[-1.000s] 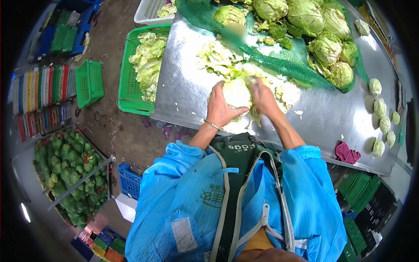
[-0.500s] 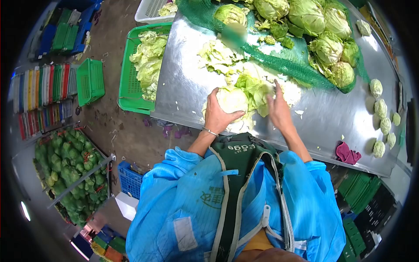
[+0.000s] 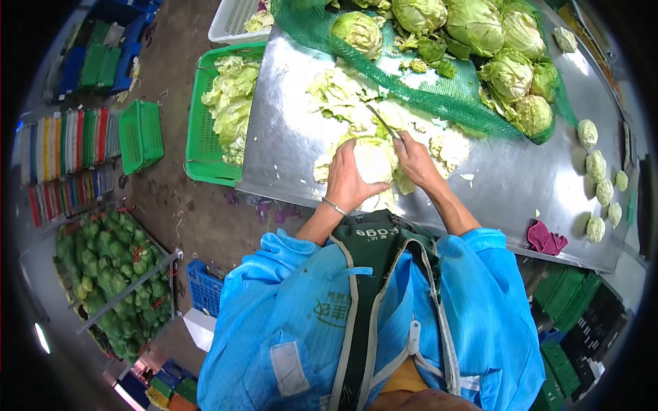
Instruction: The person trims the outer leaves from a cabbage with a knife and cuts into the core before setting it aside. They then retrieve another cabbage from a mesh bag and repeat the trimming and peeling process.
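A pale, trimmed cabbage (image 3: 373, 161) lies on the metal table near its front edge. My left hand (image 3: 347, 179) is wrapped round the left side of this cabbage, thumb at its lower edge. On the other side, my right hand (image 3: 417, 162) is closed on the handle of a knife (image 3: 384, 122), whose blade points up and to the left, above the cabbage. Loose pale leaves (image 3: 336, 92) are spread behind and around both hands. Farther back, untrimmed cabbages (image 3: 476, 27) sit on a green mesh bag (image 3: 439, 99).
A green crate (image 3: 195, 137) of leaves and a white crate (image 3: 223, 26) stand at the table's left edge. Several small wrapped vegetables (image 3: 595, 166) and a dark red cloth (image 3: 545, 238) lie on the right of the metal table (image 3: 514, 185).
My right hand has moved left, closer to the cabbage, and the knife now shows clearly in it. The leaf that was beside my right hand has come away from the cabbage's top.
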Demonstrator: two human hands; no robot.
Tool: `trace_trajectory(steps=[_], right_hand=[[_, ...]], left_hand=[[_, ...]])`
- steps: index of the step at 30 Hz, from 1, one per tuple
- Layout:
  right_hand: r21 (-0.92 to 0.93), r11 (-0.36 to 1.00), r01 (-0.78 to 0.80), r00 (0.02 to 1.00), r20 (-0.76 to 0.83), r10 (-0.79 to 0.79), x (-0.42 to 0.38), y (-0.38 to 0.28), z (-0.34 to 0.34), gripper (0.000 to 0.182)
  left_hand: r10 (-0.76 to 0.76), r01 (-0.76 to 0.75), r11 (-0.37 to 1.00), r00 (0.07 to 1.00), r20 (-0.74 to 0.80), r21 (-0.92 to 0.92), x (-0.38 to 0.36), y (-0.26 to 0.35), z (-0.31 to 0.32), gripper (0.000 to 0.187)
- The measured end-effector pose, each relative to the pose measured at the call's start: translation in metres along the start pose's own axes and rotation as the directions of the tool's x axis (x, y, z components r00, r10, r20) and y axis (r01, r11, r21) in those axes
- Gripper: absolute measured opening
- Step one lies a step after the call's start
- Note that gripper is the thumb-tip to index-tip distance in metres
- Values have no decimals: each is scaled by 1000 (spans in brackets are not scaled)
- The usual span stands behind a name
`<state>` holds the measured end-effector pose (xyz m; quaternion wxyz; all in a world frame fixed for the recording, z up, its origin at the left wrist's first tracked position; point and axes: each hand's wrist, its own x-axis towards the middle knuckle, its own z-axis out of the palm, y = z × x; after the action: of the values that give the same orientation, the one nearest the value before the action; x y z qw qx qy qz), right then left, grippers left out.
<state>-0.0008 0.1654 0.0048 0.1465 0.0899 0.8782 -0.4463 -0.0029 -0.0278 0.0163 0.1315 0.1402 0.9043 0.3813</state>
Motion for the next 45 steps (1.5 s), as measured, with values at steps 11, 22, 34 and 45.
trace_trajectory(steps=[11, 22, 34, 45], right_hand=[[234, 971, -36, 995, 98, 13, -1, -22, 7, 56], [195, 972, 132, 991, -36, -127, -24, 2, 13, 75], [401, 912, 86, 996, -33, -79, -33, 0, 40, 37], [202, 974, -101, 976, -170, 137, -2, 28, 24, 28]], left_hand=[[115, -114, 992, 993, 14, -56, -14, -11, 1, 105], [71, -57, 975, 996, 56, -215, -30, -40, -21, 107], [205, -202, 970, 979, -6, 137, -13, -4, -15, 103], [192, -195, 980, 978, -85, -29, -1, -31, -25, 81]])
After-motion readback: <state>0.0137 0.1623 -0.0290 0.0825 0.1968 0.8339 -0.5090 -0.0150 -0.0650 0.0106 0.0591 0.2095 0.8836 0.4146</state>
